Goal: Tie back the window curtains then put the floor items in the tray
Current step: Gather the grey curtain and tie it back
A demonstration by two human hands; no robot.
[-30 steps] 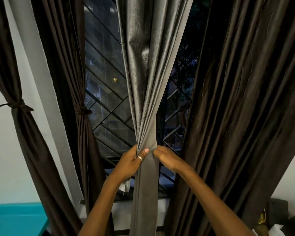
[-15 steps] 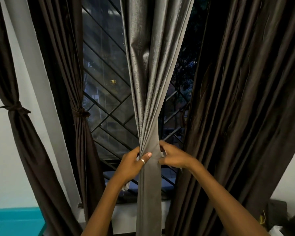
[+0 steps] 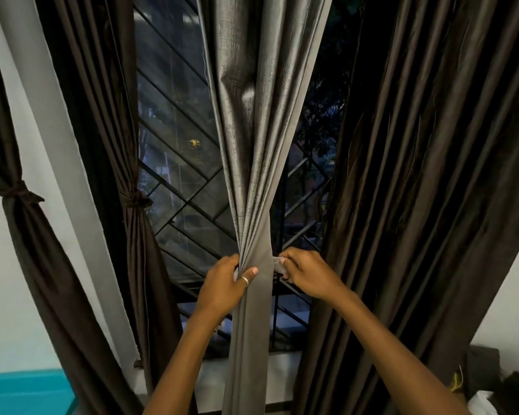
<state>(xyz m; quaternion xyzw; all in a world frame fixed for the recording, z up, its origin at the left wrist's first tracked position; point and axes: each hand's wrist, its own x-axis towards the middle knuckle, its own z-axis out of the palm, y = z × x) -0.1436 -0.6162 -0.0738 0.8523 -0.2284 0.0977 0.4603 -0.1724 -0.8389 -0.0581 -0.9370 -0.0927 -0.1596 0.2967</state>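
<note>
From the head camera, looking slightly up at a night window, a person stood close to a grey curtain (image 3: 252, 163) hanging in the middle of the opening. The left hand (image 3: 226, 284) was wrapped around the cloth where it narrowed, fingers (image 3: 252, 271) clamped on the bunched folds, a ring on the thumb; that squeeze seemed meant to keep the panel gathered into a rope so a tie could go round it. The right hand (image 3: 307, 275) sat just beside the curtain's right edge, fingers closed on a small pale strip (image 3: 279, 262), probably the end of a tie-back, though it was too small to be sure.

To the left, two dark brown curtains were already cinched, each by a knotted band (image 3: 137, 202), the farther one (image 3: 12, 194) against the white wall. On the right a wide brown curtain (image 3: 432, 175) hung loose, likely the next to bind. Behind the cloth ran a diagonal metal grille (image 3: 177, 175). No tray or floor items were in sight, so that part seemed not yet begun.
</note>
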